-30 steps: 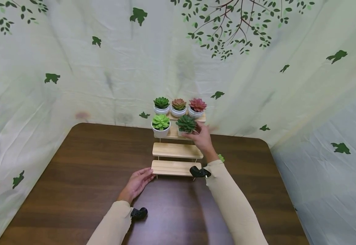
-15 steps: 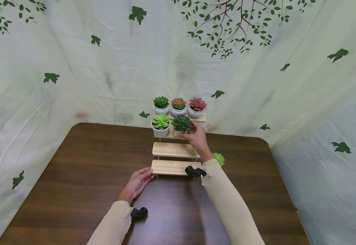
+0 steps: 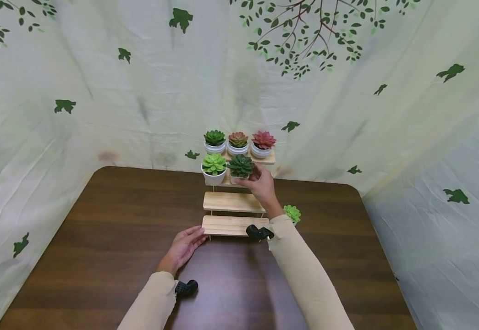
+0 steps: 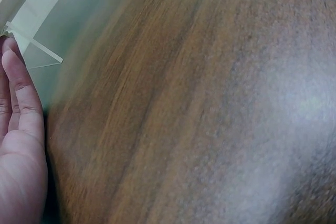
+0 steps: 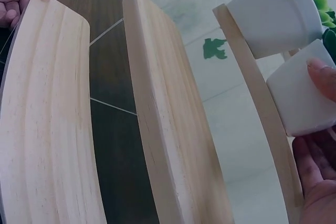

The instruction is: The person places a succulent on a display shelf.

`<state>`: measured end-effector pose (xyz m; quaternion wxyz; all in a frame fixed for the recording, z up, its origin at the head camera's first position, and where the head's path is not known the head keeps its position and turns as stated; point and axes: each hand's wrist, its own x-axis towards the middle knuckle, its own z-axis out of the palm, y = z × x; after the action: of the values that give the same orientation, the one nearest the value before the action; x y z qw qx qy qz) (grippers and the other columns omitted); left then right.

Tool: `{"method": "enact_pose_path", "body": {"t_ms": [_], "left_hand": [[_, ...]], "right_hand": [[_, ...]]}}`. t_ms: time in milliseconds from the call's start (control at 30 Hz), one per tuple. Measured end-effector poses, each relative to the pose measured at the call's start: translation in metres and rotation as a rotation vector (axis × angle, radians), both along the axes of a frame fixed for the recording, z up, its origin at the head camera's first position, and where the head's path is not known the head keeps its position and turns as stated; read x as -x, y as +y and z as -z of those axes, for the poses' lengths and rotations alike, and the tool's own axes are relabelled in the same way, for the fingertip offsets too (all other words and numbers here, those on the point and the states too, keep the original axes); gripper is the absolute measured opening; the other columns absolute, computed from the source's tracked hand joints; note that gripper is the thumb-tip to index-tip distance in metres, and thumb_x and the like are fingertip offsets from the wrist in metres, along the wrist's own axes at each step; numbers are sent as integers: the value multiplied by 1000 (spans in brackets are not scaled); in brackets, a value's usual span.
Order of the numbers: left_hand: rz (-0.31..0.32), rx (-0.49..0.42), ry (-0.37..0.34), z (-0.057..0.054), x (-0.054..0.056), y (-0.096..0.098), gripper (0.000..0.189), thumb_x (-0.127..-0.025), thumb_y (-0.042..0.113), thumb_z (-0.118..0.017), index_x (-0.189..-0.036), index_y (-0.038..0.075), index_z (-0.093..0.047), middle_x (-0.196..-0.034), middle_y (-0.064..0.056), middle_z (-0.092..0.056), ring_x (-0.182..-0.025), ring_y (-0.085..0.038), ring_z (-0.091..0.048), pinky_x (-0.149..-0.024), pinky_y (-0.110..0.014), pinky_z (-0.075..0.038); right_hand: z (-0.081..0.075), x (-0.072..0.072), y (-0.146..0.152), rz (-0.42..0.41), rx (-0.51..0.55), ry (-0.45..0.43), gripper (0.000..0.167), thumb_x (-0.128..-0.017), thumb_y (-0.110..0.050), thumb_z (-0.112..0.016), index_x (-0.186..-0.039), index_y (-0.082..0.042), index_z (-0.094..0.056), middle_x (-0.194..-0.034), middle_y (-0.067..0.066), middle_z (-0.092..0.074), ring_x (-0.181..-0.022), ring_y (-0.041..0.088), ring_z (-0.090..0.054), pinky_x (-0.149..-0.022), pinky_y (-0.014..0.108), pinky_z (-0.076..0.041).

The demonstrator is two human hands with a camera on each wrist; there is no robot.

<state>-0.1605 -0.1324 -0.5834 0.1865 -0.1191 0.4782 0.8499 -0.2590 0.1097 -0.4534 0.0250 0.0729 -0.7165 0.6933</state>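
My right hand holds the small white pot of a dark green succulent on the second tier from the top of a wooden plant stand. In the right wrist view, the thumb lies on the side of this white pot, whose base is at the shelf. Close on its left stands a bright green succulent in a white pot. My left hand grips the left end of the lowest shelf, its thumb on top of the corner and fingers below.
On the top tier stand a green succulent, a reddish-brown one and a pink one. Another bright green succulent is on the brown table, partly behind the right forearm. A leaf-printed curtain hangs behind.
My right hand has moved left along the second tier with the dark green succulent, bringing it beside the bright green one. The left hand has stayed at the lowest shelf.
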Motion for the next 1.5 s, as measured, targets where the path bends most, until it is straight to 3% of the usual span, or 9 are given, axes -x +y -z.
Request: {"method": "enact_pose_path", "body": {"t_ms": [233,467,633,800,933,1133,1333,1500], "left_hand": [[-17,-9,1,2,0,0,12,-96,-3,-54,-98,4,-64,-92,-4,-68,-86,-13,-66,-83,-24,-55],[-7,0,13,1,0,-4,11,-96,-1,-54,-102,3,-63,-93,-3,-68,-87,-12,-66,-84,-24,-54],[-16,10,13,-1,0,-6,11,-96,0,-55,-99,5,-64,-93,-3,-68,-87,-12,-66,-84,-24,-54],[-16,13,13,0,-1,-7,10,-96,0,-55,-103,2,-62,-93,-3,-67,-87,-12,-65,-84,-24,-54],[-10,9,19,0,-1,-8,14,-96,0,-55,-109,-3,-59,-94,-3,-67,-87,-12,-65,-85,-24,-54],[1,7,14,0,-2,-6,11,-97,-2,-52,-104,-1,-60,-93,-3,-66,-86,-12,-65,-84,-23,-54],[17,17,14,0,-1,-2,13,-98,-2,-50,-98,4,-61,-91,-2,-66,-85,-11,-65,-83,-22,-54],[15,11,12,-1,-1,-1,12,-97,-2,-51,-97,4,-62,-90,-2,-66,-84,-11,-65,-82,-23,-54]], "right_hand": [[1,-7,9,24,13,-24,65,-78,-1,-78,-136,-3,-49,-129,18,-56,-117,30,-57,-94,34,-51],[4,-18,37,70,44,39,61,-81,5,-74,-135,6,-47,-131,28,-50,-123,41,-49,-103,41,-43],[9,-27,61,158,52,108,53,-81,6,-73,-129,10,-50,-126,28,-53,-117,36,-53,-102,45,-44],[8,-40,81,231,32,98,52,-80,3,-75,-127,8,-53,-126,25,-56,-112,19,-55,-104,50,-40],[7,-53,93,228,-27,115,55,-80,5,-75,-129,9,-51,-129,29,-53,-115,22,-53,-106,55,-35],[22,-67,110,224,-85,87,59,-80,5,-74,-132,9,-47,-134,31,-48,-127,39,-43,-110,56,-29],[45,-77,125,227,-59,17,63,-80,8,-73,-135,10,-43,-139,32,-43,-134,42,-36,-111,57,-26],[72,-77,135,256,-73,-38,68,-77,7,-76,-136,7,-42,-141,29,-42,-134,40,-35,-109,53,-29]]}}
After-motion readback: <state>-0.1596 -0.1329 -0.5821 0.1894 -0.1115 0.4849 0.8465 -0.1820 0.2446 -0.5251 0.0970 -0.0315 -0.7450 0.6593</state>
